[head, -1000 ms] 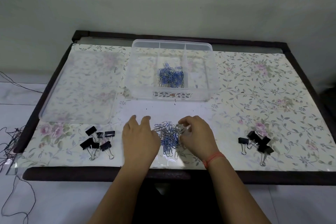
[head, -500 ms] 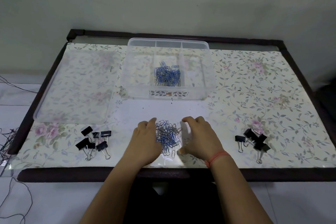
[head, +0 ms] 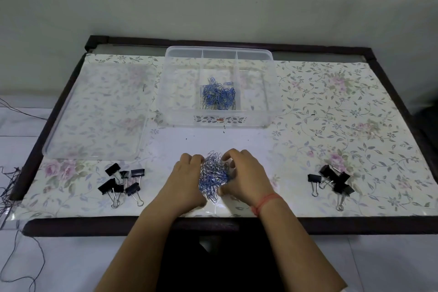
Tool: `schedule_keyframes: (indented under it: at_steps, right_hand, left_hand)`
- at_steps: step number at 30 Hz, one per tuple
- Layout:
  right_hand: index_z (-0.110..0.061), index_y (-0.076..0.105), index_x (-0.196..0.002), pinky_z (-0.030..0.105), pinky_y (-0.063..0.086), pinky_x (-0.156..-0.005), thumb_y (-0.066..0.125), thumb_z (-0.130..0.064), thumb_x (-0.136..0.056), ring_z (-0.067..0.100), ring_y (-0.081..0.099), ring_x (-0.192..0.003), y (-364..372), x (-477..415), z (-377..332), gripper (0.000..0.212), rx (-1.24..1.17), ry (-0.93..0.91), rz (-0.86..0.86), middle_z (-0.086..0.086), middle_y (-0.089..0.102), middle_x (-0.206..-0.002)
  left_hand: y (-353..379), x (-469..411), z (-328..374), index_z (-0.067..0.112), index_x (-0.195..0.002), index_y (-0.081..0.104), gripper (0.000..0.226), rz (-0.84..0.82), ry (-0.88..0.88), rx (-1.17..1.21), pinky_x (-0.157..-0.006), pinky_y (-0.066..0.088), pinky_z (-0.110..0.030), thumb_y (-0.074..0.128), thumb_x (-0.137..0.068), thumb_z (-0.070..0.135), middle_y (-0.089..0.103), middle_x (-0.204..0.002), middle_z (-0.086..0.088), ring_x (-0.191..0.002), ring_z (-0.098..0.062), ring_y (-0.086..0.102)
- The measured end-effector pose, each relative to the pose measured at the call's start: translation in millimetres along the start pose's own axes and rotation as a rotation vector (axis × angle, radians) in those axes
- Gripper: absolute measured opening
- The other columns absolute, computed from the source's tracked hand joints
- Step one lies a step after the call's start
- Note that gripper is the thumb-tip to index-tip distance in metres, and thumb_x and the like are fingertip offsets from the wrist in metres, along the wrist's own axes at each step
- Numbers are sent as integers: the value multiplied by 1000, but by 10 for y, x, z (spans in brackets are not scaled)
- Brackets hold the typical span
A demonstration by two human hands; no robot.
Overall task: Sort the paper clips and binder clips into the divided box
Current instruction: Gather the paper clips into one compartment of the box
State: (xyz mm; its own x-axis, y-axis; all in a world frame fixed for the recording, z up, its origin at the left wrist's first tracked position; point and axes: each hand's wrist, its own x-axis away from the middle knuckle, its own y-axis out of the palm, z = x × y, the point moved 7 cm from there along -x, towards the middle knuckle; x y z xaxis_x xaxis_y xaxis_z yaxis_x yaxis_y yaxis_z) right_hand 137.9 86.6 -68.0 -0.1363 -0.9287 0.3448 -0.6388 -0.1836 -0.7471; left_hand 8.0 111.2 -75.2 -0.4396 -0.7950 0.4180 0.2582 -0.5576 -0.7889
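Note:
A heap of blue and silver paper clips lies near the table's front edge. My left hand presses against its left side and my right hand against its right, fingers curled, cupping the heap between them. The clear divided box stands at the middle back, and its centre compartment holds a pile of blue paper clips. Several black binder clips lie at the front left, and another group of binder clips lies at the front right.
The box's clear lid lies flat on the left of the floral table cover. The dark table frame borders the front. Loose dark threads hang off the left side over the white floor.
Both hands have closed in from the sides and pushed the spread paper clips into a tighter, taller heap between them.

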Motion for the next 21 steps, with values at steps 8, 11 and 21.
schedule_keyframes:
  at_steps: [8, 11, 21]
  right_hand:
    - [-17, 40, -124, 33, 49, -78, 82, -20, -53, 31, 52, -96, 57, 1, -82, 83, 205, -47, -72, 10, 37, -116]
    - [-16, 41, -121, 34, 48, -74, 75, -14, -61, 34, 56, -89, 85, -75, -203, 69, 187, -83, -67, 12, 41, -115]
    - [-15, 61, -103, 26, 32, -66, 59, -8, -73, 30, 58, -88, 98, -94, -249, 31, 133, -92, 7, 8, 56, -101]
  left_hand:
    - [-55, -18, 81, 13, -137, 26, 103, 7, 31, -209, -85, 43, -29, 84, -53, 23, 32, -122, -9, -108, -25, 44]
    - [-96, -93, 102, 16, -133, 35, 94, 13, -6, -145, -75, 42, -28, 83, -53, 18, 37, -119, -8, -96, -26, 52]
    - [-214, -133, 108, 17, -99, 64, 32, 200, -41, 114, -70, 41, -25, 67, -67, 13, 52, -91, 0, -83, -21, 58]
